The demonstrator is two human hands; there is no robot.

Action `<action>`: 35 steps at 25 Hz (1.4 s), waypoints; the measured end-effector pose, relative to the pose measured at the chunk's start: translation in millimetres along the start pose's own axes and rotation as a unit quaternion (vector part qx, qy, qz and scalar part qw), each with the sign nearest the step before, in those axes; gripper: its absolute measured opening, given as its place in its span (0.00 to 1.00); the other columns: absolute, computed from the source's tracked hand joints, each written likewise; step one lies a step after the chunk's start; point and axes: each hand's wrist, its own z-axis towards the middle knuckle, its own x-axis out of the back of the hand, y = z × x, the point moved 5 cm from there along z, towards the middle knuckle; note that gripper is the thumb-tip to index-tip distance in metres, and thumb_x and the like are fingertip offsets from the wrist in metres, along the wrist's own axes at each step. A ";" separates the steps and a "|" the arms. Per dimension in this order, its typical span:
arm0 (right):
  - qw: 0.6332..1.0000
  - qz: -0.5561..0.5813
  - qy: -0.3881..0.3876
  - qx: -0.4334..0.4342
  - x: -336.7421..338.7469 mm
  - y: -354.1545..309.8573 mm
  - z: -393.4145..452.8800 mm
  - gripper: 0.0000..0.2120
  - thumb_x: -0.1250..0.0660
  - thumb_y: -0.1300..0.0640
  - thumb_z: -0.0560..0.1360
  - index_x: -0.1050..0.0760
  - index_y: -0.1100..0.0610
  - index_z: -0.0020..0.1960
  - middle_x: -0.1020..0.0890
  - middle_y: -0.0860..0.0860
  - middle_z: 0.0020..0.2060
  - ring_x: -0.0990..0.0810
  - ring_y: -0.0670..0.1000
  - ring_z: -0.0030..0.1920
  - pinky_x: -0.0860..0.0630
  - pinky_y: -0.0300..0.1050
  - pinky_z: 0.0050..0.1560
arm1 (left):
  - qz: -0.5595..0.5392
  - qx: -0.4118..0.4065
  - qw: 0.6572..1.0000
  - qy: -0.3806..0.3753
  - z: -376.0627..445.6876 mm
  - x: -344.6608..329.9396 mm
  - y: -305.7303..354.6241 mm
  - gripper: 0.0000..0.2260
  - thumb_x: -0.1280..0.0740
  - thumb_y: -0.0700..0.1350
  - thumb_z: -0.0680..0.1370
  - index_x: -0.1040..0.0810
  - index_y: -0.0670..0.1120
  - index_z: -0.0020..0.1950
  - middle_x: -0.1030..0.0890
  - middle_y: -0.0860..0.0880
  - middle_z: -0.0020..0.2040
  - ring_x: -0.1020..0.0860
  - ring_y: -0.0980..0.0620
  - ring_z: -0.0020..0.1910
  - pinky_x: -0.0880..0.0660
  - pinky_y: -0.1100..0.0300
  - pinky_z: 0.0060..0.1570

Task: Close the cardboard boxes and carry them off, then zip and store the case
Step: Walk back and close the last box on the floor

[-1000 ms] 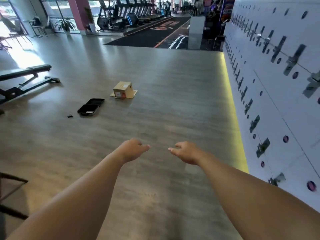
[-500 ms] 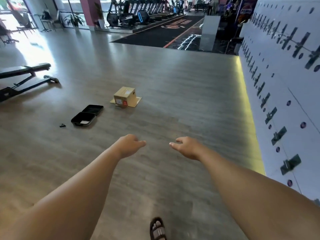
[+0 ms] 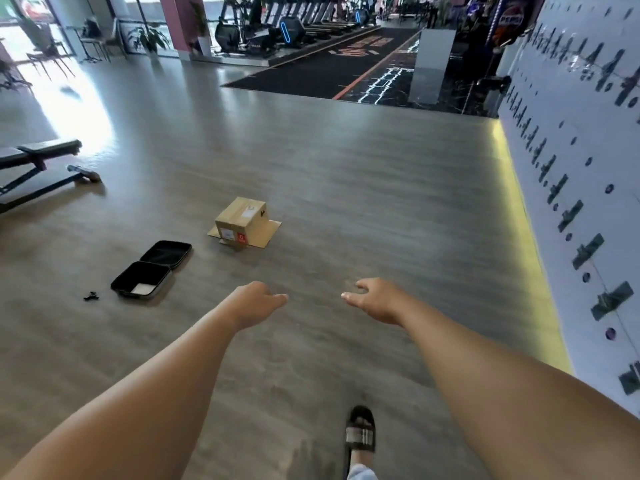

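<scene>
A grey wood-look floor (image 3: 346,188) is stretching far ahead, with a weight bench (image 3: 38,161) standing at far left. A cardboard box (image 3: 239,220) is sitting closed on flattened cardboard (image 3: 263,233), mid-floor. Just left and nearer, a black case (image 3: 152,268) is lying open. The left hand (image 3: 256,303) and right hand (image 3: 377,299) are reaching forward, fingers loosely curled, holding nothing.

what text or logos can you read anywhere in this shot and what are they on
"PEPSI": round sign at the top right, blurred but just legible.
Orange lettering on the dark mat: too blurred to read.
White and red labels on the cardboard box: too small to read.
Nothing else legible.
</scene>
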 end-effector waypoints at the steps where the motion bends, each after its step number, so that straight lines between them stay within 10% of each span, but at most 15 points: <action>1: 1.000 0.002 -0.003 0.007 11.0 0.1 36.6 0.39 0.34 0.34 0.76 0.34 0.57 0.78 0.31 0.55 0.77 0.31 0.56 0.75 0.35 0.47 0.73 | -0.006 0.010 1.000 0.004 32.1 8.6 5.7 0.23 0.36 0.66 0.75 0.20 0.46 0.46 0.19 0.49 0.45 0.22 0.51 0.44 0.28 0.57 0.40; 12: 0.997 -0.004 -0.059 0.048 139.1 -38.8 357.6 0.40 0.36 0.31 0.75 0.34 0.56 0.78 0.31 0.53 0.77 0.32 0.55 0.76 0.35 0.51 0.74 | -0.043 0.084 0.995 0.045 294.3 121.4 55.6 0.20 0.37 0.64 0.75 0.25 0.48 0.38 0.20 0.50 0.40 0.23 0.51 0.38 0.31 0.58 0.36; 26: 0.992 -0.058 -0.092 0.061 237.9 -129.5 735.1 0.44 0.38 0.27 0.71 0.33 0.53 0.77 0.30 0.51 0.76 0.31 0.54 0.75 0.34 0.49 0.71 | -0.110 0.146 0.982 0.054 637.6 262.4 57.5 0.19 0.37 0.59 0.79 0.19 0.46 0.56 0.19 0.47 0.54 0.21 0.49 0.52 0.24 0.53 0.58; 35: 0.960 -0.127 -0.199 0.147 226.3 -235.1 976.2 0.39 0.38 0.29 0.74 0.34 0.50 0.78 0.30 0.51 0.76 0.31 0.54 0.74 0.32 0.50 0.70 | -0.121 0.268 0.949 0.114 804.3 339.4 -3.6 0.21 0.38 0.63 0.79 0.20 0.49 0.59 0.21 0.49 0.58 0.24 0.51 0.53 0.28 0.57 0.50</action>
